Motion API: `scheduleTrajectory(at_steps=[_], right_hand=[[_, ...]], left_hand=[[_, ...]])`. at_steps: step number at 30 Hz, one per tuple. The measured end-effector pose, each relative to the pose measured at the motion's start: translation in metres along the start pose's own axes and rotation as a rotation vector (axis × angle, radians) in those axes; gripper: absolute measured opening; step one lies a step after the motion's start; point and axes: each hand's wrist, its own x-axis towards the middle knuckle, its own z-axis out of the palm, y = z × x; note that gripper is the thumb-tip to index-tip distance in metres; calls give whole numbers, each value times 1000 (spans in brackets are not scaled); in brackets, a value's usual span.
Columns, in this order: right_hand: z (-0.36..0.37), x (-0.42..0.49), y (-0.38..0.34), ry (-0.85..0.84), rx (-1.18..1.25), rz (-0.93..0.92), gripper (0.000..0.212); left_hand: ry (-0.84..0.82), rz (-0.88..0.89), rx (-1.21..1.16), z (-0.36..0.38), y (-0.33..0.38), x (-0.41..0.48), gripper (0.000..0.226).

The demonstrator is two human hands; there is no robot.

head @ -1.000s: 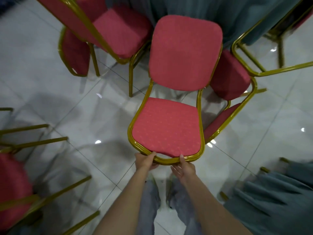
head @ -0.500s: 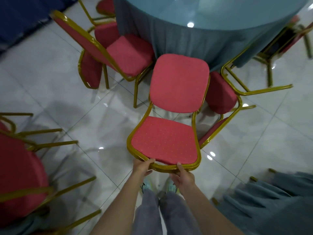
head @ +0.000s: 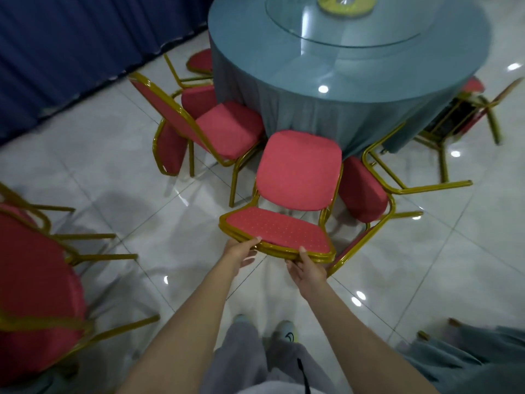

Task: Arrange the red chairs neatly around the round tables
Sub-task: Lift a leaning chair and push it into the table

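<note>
Red chair (head: 279, 228): gripped at near seat edge by both hands, left hand (head: 240, 253) at left corner, right hand (head: 308, 268) at right corner, thumbs on top, fingers wrapped beneath gold rim. Runs straight ahead of fingers, seat first, backrest farthest, close to round table (head: 312, 115) skirt. Equally near both hands. Faces away from table; probably needs turning about before tucking in. Tipped chair (head: 362, 189) just right of right fingers: possible snag.

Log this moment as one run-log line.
phase: chair held | left hand: grips seat front edge | right hand: grips seat front edge | red chair: backrest toward round table | tipped chair: lying beside it
</note>
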Motion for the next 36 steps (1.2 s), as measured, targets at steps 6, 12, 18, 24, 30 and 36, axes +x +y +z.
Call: scheduleTrajectory(at_steps=[6,12,18,24,30,36], right_hand=[[25,20,-32,211,-73,-110,65],[47,49,-86,375,-727,-640,95],[74,81,-131,149,-1546,-795,58],[101,97,-167,181,-1399,-729,74],[123,115,-209,122,-1375,-642,84],[141,138,-252,137,-1367,-600,90]], left_hand=[[25,75,28,26,47,17,72],[173,405,748,30,103,51,85],[8,596,957,42,156,101,65],[-45,620,981,54,200,135,68],[-44,604,918,80,238,152,73],[-41,598,885,103,269,176,76]])
